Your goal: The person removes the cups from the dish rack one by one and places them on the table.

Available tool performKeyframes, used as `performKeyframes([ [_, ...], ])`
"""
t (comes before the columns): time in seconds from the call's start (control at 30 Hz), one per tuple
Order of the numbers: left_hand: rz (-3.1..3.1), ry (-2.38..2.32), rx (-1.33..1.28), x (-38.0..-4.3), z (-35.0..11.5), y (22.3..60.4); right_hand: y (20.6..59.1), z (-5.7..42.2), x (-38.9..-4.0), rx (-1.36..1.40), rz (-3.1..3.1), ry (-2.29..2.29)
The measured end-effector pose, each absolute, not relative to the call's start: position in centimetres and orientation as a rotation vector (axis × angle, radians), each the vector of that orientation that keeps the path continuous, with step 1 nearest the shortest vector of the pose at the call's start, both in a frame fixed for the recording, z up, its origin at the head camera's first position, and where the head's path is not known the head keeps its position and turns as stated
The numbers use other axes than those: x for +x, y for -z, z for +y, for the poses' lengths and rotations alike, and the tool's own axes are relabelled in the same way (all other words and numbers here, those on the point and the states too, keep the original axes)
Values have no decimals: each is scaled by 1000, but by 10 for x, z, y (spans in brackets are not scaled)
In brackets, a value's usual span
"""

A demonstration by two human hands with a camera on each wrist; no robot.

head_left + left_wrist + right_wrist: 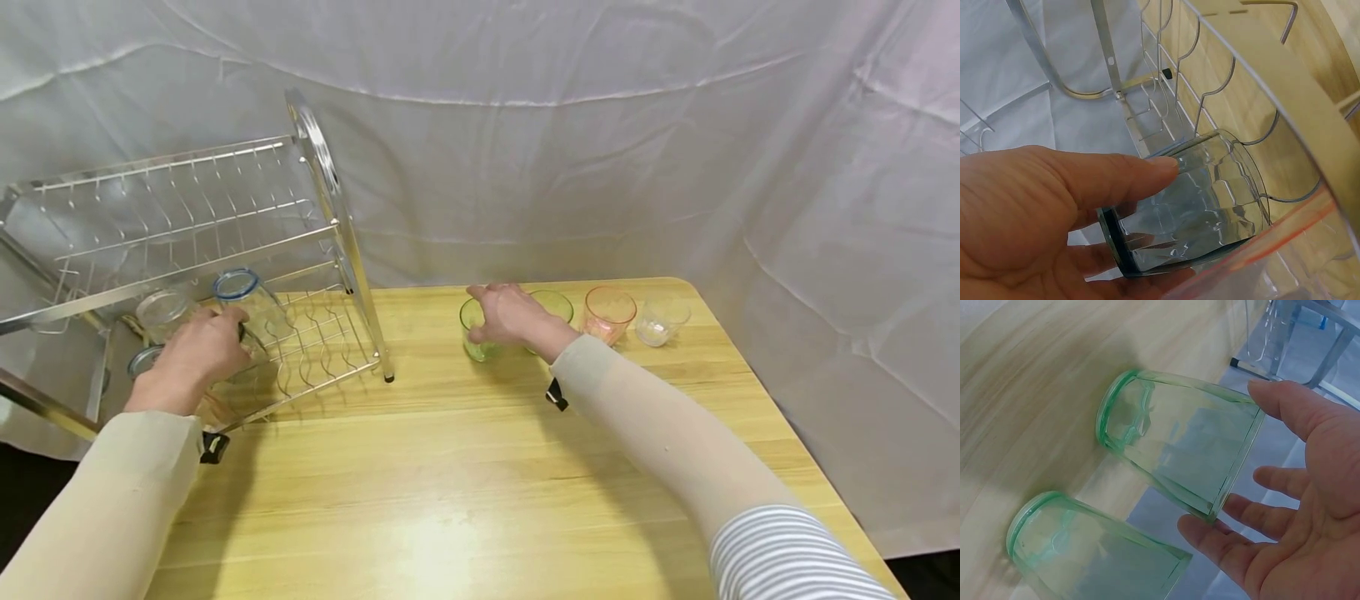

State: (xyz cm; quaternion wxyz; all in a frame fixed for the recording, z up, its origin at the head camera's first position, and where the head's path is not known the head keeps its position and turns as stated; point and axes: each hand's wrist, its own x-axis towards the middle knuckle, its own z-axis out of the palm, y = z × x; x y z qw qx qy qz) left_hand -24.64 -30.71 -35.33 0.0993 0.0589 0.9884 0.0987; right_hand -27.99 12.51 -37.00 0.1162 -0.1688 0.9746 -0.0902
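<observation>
My left hand (197,354) reaches into the lower tier of a metal dish rack (330,321). It grips a smoky blue-grey glass (1191,200), thumb on the near side and fingers behind. The glass lies among the wire loops, its thick dark end toward the palm. My right hand (513,315) is over a green glass (472,333) standing upright on the table. In the right wrist view, thumb and fingers spread about the rim of that glass (1179,440), not visibly squeezing. A second green glass (1097,550) stands beside it, partly behind the hand in the head view.
Right of the green glasses stand an orange-red glass (609,312) and a clear glass (660,321). Behind my left hand, the rack holds a blue-edged glass (258,308) and a clear one (161,312). A red-edged glass (1266,250) is close to the gripped one. Pale cloth (525,167) hangs behind.
</observation>
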Motion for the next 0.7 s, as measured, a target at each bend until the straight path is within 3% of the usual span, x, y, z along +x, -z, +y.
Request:
performKeyframes([
  [0.7, 3065, -642, 93, -181, -246, 324, 356, 137, -265, -507, 3035, 491],
])
